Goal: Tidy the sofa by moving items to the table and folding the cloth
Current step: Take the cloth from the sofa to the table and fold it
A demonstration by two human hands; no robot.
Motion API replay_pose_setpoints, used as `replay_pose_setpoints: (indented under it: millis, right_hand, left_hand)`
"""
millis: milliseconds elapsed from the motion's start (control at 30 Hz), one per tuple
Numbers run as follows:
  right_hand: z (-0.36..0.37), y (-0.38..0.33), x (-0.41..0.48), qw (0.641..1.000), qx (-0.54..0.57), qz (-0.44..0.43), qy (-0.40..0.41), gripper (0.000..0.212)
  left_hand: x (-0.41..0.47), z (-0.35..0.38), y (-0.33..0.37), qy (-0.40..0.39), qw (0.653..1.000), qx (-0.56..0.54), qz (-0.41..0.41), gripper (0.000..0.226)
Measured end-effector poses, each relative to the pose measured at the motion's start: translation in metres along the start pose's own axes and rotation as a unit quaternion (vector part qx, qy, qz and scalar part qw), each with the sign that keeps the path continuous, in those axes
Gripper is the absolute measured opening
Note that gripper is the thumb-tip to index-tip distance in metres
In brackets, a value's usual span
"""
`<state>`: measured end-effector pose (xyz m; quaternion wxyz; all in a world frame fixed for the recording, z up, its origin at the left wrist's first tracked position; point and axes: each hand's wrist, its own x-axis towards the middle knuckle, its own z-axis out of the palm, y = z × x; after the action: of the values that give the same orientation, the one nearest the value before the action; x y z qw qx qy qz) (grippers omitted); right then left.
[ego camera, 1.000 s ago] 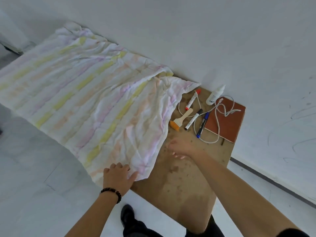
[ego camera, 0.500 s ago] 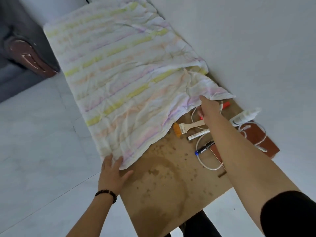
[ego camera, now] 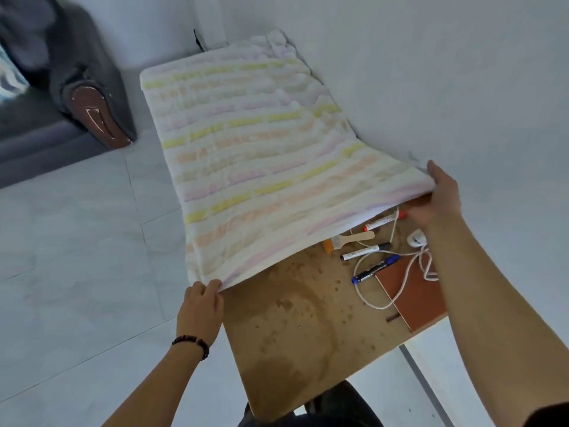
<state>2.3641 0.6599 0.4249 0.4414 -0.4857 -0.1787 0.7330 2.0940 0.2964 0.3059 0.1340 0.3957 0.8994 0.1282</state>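
Soft, cool daylight fills the view evenly, with a bluish cast on the wall (ego camera: 431, 72) and floor (ego camera: 77, 241). The cloth (ego camera: 255, 167) is motion-blurred, its stripes smeared beyond the edge gripped by the left hand (ego camera: 200, 306) and right hand (ego camera: 437, 195). Under that lifted edge, between the grips, a soft shadow falls on the table (ego camera: 301, 334). Far beyond the left grip the sofa (ego camera: 61, 97) is dim and blurred. Wide-angle distortion stretches both forearms toward the lower corners.

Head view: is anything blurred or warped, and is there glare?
Head view: the pastel-striped white cloth is smeared by motion blur, the grey sofa soft; the blue-capped black marker and stained brown wooden table read sharp; wide-angle bending at the edges; light soft, no glare.
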Motion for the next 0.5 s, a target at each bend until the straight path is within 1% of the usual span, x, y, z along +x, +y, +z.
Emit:
replay_pose_setpoints:
  millis: [33,67,100,133,167,200,233,300,333,367,400,433,467,500]
  right_hand:
    - [-0.003,-0.002,-0.003,0.999,-0.038,-0.032,0.018,0.030]
    - [-0.009,-0.001,-0.003,0.990,-0.104,-0.072,0.055,0.029]
    - [-0.014,0.003,-0.005,0.970,-0.192,-0.108,0.099,0.031]
    - [-0.023,0.011,-0.005,0.939,-0.283,-0.128,0.145,0.035]
    - [-0.036,0.022,0.000,0.912,-0.349,-0.127,0.176,0.041]
    - [-0.051,0.034,0.005,0.897,-0.382,-0.103,0.199,0.048]
    - [-0.068,0.046,0.015,0.893,-0.392,-0.073,0.210,0.054]
    - [-0.089,0.066,0.026,0.911,-0.357,-0.008,0.208,0.053]
    - [-0.089,0.072,0.023,0.922,-0.333,0.015,0.199,0.051]
    - [-0.090,0.078,0.023,0.931,-0.313,0.027,0.187,0.051]
    - [-0.092,0.082,0.025,0.938,-0.295,0.037,0.177,0.054]
    - [-0.095,0.086,0.027,0.946,-0.277,0.043,0.164,0.058]
    - [-0.096,0.089,0.029,0.951,-0.261,0.059,0.154,0.063]
    - [-0.097,0.093,0.033,0.958,-0.237,0.075,0.145,0.064]
  left_hand:
    - [-0.002,-0.001,0.000,0.001,1.000,-0.003,-0.002,0.013]
    - [-0.005,0.000,0.001,-0.002,1.000,-0.003,-0.007,0.014]
    - [-0.008,0.002,0.001,-0.011,1.000,-0.002,-0.014,0.015]
    - [-0.011,0.007,0.000,-0.026,0.999,0.002,-0.026,0.016]
    - [-0.015,0.012,-0.001,-0.047,0.998,0.007,-0.037,0.019]
    - [-0.019,0.019,-0.003,-0.073,0.996,0.013,-0.051,0.022]
    - [-0.024,0.025,-0.005,-0.097,0.993,0.012,-0.064,0.024]
    - [-0.034,0.033,-0.003,-0.127,0.988,-0.023,-0.088,0.027]
    - [-0.038,0.037,-0.002,-0.125,0.983,-0.068,-0.119,0.029]
    - [-0.041,0.038,0.000,-0.101,0.973,-0.123,-0.166,0.030]
    - [-0.042,0.044,-0.002,-0.060,0.955,-0.181,-0.227,0.030]
    - [-0.042,0.048,-0.005,-0.012,0.927,-0.233,-0.295,0.031]
    - [-0.040,0.053,-0.009,0.025,0.887,-0.278,-0.368,0.033]
    - [-0.036,0.057,-0.013,0.041,0.839,-0.328,-0.433,0.037]
